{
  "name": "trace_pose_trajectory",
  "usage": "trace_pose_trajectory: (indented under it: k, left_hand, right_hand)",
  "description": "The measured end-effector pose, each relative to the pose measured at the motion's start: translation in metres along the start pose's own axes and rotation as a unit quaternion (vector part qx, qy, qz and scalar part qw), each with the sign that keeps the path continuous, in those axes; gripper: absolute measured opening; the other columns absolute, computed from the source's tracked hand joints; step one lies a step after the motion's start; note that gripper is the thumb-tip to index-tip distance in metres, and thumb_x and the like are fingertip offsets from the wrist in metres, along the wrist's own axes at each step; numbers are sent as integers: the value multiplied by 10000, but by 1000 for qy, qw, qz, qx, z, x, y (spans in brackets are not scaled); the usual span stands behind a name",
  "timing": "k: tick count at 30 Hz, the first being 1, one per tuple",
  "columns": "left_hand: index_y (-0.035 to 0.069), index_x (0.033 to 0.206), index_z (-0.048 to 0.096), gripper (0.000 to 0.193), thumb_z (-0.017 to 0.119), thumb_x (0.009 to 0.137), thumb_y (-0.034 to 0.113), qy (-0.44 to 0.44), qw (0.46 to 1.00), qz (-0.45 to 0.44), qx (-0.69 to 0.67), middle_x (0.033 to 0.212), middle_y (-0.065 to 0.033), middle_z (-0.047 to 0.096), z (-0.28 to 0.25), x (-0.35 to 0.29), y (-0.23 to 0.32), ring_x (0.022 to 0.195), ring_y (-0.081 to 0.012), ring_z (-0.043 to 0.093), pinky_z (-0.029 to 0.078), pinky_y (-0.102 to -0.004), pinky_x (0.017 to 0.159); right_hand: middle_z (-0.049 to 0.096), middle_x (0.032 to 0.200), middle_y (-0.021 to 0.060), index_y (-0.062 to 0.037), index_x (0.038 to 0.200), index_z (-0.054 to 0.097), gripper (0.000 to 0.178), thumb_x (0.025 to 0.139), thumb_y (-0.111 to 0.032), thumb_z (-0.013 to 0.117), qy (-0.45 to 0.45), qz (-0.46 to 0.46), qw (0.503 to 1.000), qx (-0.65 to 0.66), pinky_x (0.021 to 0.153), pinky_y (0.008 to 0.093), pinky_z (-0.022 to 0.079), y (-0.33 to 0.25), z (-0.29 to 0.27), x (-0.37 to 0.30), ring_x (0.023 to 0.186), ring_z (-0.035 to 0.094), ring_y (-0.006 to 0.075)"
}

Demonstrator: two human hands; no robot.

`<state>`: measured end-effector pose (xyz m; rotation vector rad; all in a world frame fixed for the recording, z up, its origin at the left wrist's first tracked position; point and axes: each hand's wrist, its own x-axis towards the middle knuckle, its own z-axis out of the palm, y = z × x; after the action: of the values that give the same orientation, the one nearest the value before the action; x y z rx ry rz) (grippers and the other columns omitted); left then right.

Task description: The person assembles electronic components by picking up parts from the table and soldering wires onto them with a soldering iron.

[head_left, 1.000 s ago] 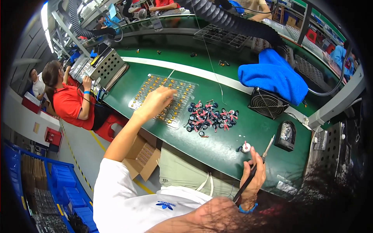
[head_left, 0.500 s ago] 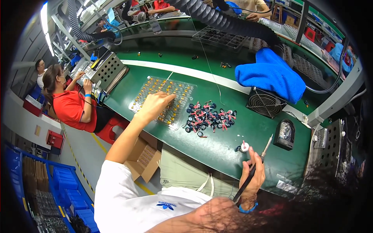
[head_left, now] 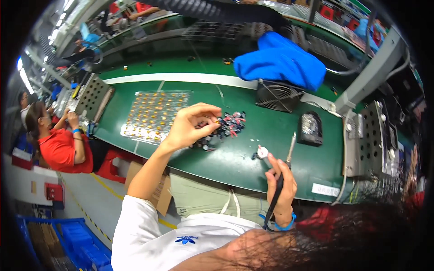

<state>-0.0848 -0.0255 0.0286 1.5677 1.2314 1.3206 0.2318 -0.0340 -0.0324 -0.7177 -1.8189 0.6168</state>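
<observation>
My left hand (head_left: pixel 190 126) is raised over the pile, thumb and forefinger pinched on a small yellow part (head_left: pixel 217 120). Partly behind it lies a heap of small dark round parts with red and black wires (head_left: pixel 234 122). To its left is a clear plastic tray (head_left: pixel 131 135) set with rows of small yellow parts. My right hand (head_left: pixel 285 184) is closed round the dark handle of a soldering iron (head_left: pixel 291 147), its metal tip pointing up and away. Just beyond those fingertips sits a small white round piece (head_left: pixel 262 153) with a red bit on it; contact cannot be made out.
A blue cloth (head_left: pixel 280 63) drapes over a black fan (head_left: pixel 278 97) at the back. Right of it stands a black holder with metallic wool (head_left: pixel 310 128). A perforated metal box (head_left: pixel 367 135) borders the right. A co-worker in red (head_left: pixel 65 147) sits at left. Cardboard box (head_left: pixel 163 196) below the bench.
My left hand has left the tray and moved right to the wired parts, now pinching a small yellow part. My right hand keeps the soldering iron. The whole view has shifted.
</observation>
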Motion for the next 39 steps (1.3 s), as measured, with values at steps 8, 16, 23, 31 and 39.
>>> trace_pose_trajectory:
  k: [8,16,23,31,39]
  left_hand:
    - [-71,1214,672,287,721,931,-65,-81,980,-110,-148,1112,-116,709,74,21,-7,1047,-155,685,569,-293,955]
    - [-53,1126,730,206,745,921,-40,-97,993,-55,-36,1123,-150,749,96,13,-18,999,-200,724,578,-327,906]
    - [-28,988,761,113,779,877,-15,-133,986,86,58,1041,-137,766,91,18,-20,968,-249,745,597,-344,866]
    - [-9,993,764,116,772,885,31,-151,974,135,105,1018,-110,752,91,20,-21,903,-259,745,611,-344,779]
    - [-5,991,764,114,770,880,20,-154,971,142,112,1011,-104,748,90,22,-18,894,-253,744,612,-339,769]
  right_hand:
    - [776,1040,242,45,1446,495,439,1063,-136,611,9,-3,999,46,621,296,547,2,-19,-17,634,628,156]
    - [719,799,163,94,1239,646,466,1013,-311,699,37,-12,999,-33,582,286,530,4,-35,-23,650,682,195]
    - [737,819,182,87,1190,632,345,926,-97,757,25,59,998,-5,644,304,586,0,-32,-25,707,747,243]
    - [773,876,164,72,1130,685,320,870,-71,802,-33,53,997,-51,609,297,539,-5,-34,-15,660,709,230]
    - [763,860,165,78,1140,695,353,837,-53,820,-33,41,997,-47,600,303,532,-3,-32,-14,646,695,244]
